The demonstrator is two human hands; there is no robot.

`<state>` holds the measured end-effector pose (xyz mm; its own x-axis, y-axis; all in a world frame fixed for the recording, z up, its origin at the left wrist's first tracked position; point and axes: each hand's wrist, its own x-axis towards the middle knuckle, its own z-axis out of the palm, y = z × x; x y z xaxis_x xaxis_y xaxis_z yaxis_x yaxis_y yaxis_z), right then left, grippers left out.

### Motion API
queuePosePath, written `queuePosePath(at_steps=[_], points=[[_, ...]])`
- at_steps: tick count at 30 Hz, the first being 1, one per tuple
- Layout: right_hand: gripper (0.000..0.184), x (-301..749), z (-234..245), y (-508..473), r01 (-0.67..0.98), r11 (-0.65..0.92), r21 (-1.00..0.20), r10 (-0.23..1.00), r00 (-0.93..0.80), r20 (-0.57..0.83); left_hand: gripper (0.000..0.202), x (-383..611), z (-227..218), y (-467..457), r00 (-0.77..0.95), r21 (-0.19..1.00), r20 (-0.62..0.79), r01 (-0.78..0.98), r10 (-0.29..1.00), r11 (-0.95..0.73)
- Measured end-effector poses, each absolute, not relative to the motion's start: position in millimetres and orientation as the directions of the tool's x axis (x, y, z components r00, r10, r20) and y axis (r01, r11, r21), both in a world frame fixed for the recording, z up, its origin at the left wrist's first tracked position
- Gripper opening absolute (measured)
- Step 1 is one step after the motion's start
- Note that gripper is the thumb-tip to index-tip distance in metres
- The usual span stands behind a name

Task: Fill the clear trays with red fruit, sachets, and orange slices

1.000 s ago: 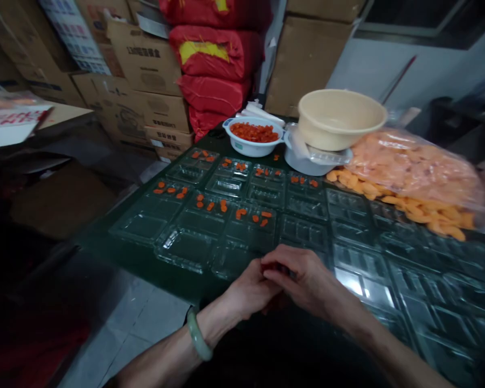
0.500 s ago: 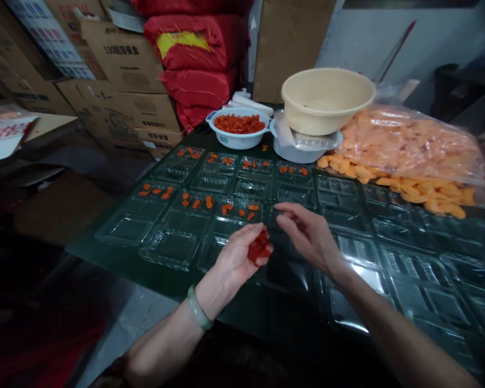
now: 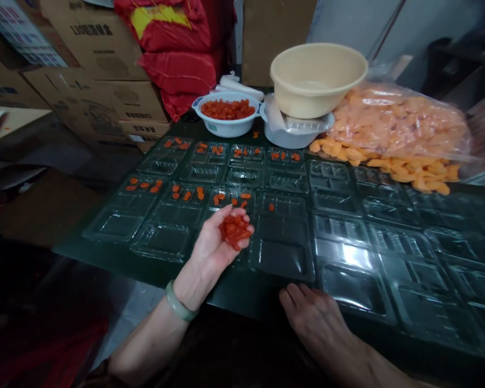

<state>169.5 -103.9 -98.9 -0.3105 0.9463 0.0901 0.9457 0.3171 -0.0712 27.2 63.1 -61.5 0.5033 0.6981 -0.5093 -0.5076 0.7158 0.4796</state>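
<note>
My left hand, with a green bangle at the wrist, is palm up and cupped around a handful of small glossy red-orange food pieces. It hovers over the front row of clear plastic compartment trays. The tray just right of it has a single orange piece in its upper compartment. My right hand is lower, back up, at the table's front edge; its fingers bend downward and their tips are lost in the dark. Trays to the left have several pieces each in their upper compartments.
A light blue basin of red-orange pieces stands at the back. Beside it, a cream basin rests on stacked containers. A clear bag of pale orange slices lies at the back right, with loose slices before it. Cardboard boxes are stacked behind.
My right hand has drawn back from above the trays to the table's near edge. My left hand has turned more open, showing its handful. One orange piece now shows in the tray right of it.
</note>
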Motion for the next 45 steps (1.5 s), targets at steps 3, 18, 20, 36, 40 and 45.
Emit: queuePosePath(at_steps=[3,18,20,36,40,45], points=[[0.018,175.8,-82.9,-78.9,0.948,0.291,-0.128,0.938,-0.255,0.236,0.020,25.1,-57.6,60.4,0.498,0.465,-0.529,-0.507,0.687,0.726],[0.028,181.9,-70.9,11.0,0.459,0.144,-0.877,0.979,0.065,0.194,0.019,46.6,-69.9,53.1,0.476,0.560,-0.490,-0.470,0.730,0.682],[0.020,176.7,-65.9,-3.3,0.367,0.108,-0.924,0.983,0.098,0.154,0.021,53.8,-69.2,49.6,0.482,0.575,-0.516,-0.418,0.708,0.704],[0.011,194.2,-59.0,-7.5,0.185,-0.080,-0.979,0.994,0.083,-0.066,0.028,83.0,-70.9,37.5,0.467,0.632,-0.576,-0.265,0.671,0.728],[0.012,217.8,-71.6,15.9,0.336,-0.033,-0.941,0.940,0.331,0.085,0.020,78.3,-70.0,45.9,0.543,0.463,-0.619,-0.331,0.568,0.822],[0.015,235.2,-88.4,34.5,0.688,-0.076,-0.722,0.924,0.321,0.209,0.023,74.4,-73.1,55.1,0.590,0.436,-0.576,-0.364,0.566,0.823]])
